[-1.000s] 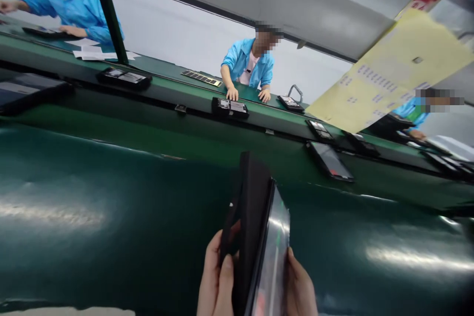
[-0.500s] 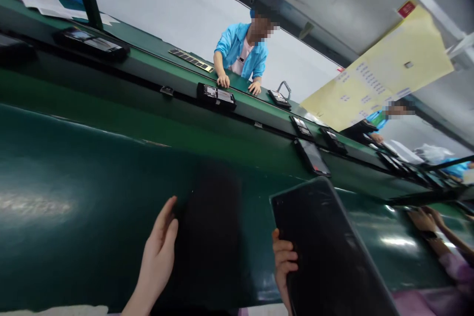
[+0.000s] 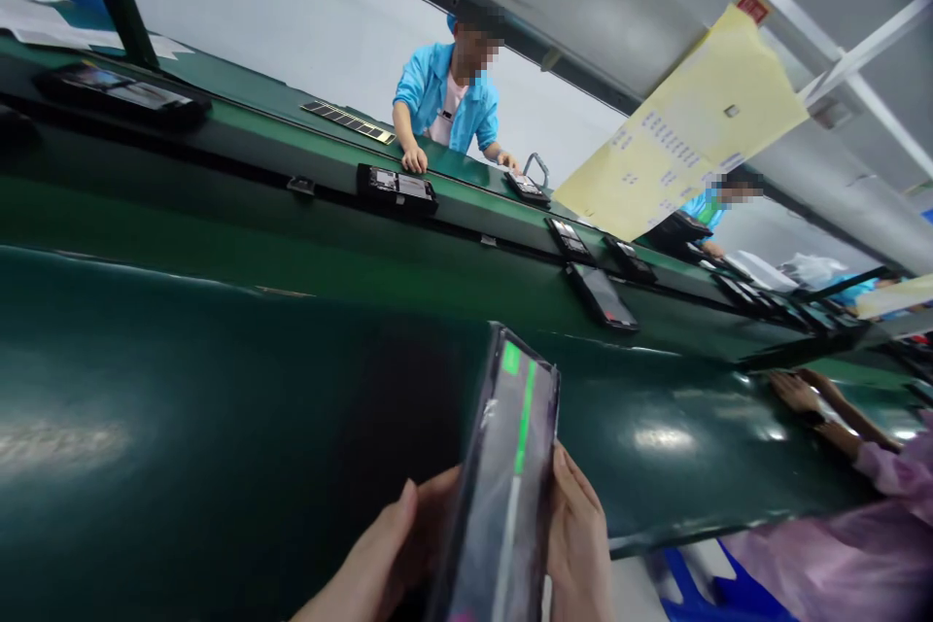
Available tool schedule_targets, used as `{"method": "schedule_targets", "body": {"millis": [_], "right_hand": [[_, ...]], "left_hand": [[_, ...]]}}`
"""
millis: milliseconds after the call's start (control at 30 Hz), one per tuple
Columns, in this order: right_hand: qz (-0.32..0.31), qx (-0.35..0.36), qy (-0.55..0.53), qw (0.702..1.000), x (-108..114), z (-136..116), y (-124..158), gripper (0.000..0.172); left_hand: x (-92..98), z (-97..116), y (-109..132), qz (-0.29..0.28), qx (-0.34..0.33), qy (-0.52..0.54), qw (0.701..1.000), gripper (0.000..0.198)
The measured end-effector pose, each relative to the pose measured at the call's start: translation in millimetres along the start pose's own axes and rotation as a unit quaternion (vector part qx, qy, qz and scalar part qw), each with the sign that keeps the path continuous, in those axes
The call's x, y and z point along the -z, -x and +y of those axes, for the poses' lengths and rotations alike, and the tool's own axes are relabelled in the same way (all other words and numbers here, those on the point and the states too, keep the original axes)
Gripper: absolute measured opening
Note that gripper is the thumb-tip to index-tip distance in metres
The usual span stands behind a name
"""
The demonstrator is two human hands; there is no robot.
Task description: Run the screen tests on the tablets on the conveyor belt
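Both my hands hold one thin dark tablet-like panel (image 3: 502, 486) upright and tilted, low in the middle of the view. Its facing side is glossy grey with a green patch and a green strip along it. My left hand (image 3: 386, 559) cups the panel's left edge from below. My right hand (image 3: 579, 535) grips its right edge, fingers along the side. Just behind my left hand, a flat black sheet (image 3: 408, 389) lies on the dark green table (image 3: 182, 408), hard to make out against it.
Beyond the table runs a green conveyor (image 3: 452, 253) carrying black trays with devices (image 3: 397, 190) and a dark panel (image 3: 602, 296). A person in a blue coat (image 3: 444, 107) works across it. A yellow sheet (image 3: 685, 146) hangs at the upper right. Another person's hands (image 3: 802, 394) rest at the right.
The black sheet went down flat on the table and my left hand left it. The panel, first on edge, then flat in my right hand, now stands on edge in both hands.
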State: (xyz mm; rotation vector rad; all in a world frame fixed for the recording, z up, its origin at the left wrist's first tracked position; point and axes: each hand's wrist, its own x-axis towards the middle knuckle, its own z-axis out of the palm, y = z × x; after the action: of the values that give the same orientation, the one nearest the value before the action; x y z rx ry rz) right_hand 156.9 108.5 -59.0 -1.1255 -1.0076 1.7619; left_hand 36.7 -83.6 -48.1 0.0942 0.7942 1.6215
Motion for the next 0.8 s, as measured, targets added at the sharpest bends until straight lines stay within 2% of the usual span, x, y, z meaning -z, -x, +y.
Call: {"method": "schedule_targets", "body": {"millis": [67,133,167,300,467,633,800], "right_hand": [[0.057,0.022,-0.020,0.998,-9,3,4,0.049],[0.074,0.040,-0.019,0.996,-13,6,7,0.052],[0.074,0.051,-0.009,0.996,-14,6,7,0.052],[0.059,0.082,0.032,0.994,-13,6,10,0.052],[0.081,0.030,-0.011,0.996,-19,-2,17,0.058],[0.091,0.033,-0.021,0.995,-24,-8,22,0.059],[0.070,0.037,-0.020,0.997,-24,-9,22,0.054]], "left_hand": [[-1.3,-6,1,0.100,0.072,0.037,0.992,0.084],[3.2,-11,1,0.195,0.086,0.014,0.977,0.081],[6.5,-13,2,0.216,0.077,0.003,0.973,0.078],[15.1,-17,1,0.236,0.081,0.033,0.968,0.078],[4.3,-15,4,0.324,0.053,-0.054,0.943,0.073],[-4.6,-13,8,0.342,0.050,-0.100,0.933,0.068],[-3.6,-11,9,0.347,0.062,-0.093,0.931,0.073]]}}
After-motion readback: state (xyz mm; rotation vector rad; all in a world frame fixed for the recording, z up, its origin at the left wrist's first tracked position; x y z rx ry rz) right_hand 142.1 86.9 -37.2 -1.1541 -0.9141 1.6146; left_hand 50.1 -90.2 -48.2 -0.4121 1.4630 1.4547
